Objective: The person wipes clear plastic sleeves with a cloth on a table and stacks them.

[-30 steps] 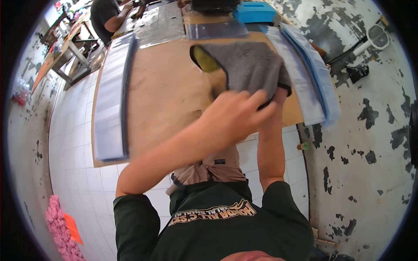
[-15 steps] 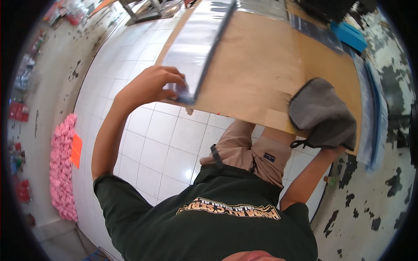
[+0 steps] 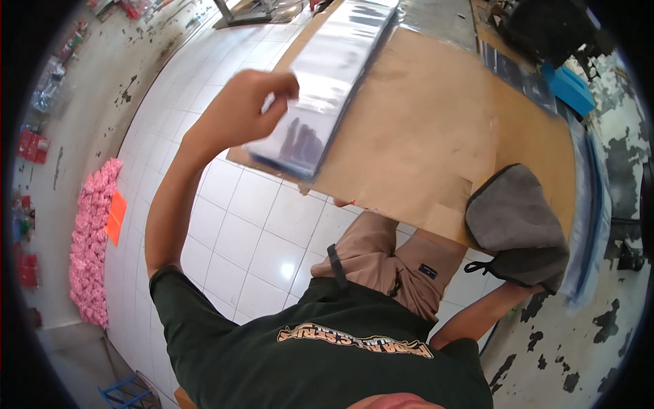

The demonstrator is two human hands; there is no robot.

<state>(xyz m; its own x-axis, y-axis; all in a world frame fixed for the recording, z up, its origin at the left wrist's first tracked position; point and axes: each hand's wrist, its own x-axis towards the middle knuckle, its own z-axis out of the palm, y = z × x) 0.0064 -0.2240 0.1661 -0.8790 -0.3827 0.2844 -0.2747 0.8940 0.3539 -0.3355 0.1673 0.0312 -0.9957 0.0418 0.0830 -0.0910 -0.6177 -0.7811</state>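
Observation:
My left hand [image 3: 248,102] is raised over the near left corner of a brown table [image 3: 436,123]. Its fingers pinch the top sheet of a long stack of clear plastic bags [image 3: 334,68] and lift that corner. A folded grey garment [image 3: 514,225] with a black cord hangs over the table's near right edge. My right forearm [image 3: 484,313] runs up beneath it; the hand itself is hidden under the garment and carries it.
More clear plastic stacks [image 3: 589,204] line the table's right edge, with a blue box [image 3: 569,88] beyond. A pink pile [image 3: 92,245] and an orange tag [image 3: 116,215] lie on the white tiled floor [image 3: 259,232] at left. A metal stand base [image 3: 255,12] is far ahead.
My left hand crossed from the grey garment to the plastic stack and now lifts its top sheet. The garment moved to the table's near right edge with my right arm.

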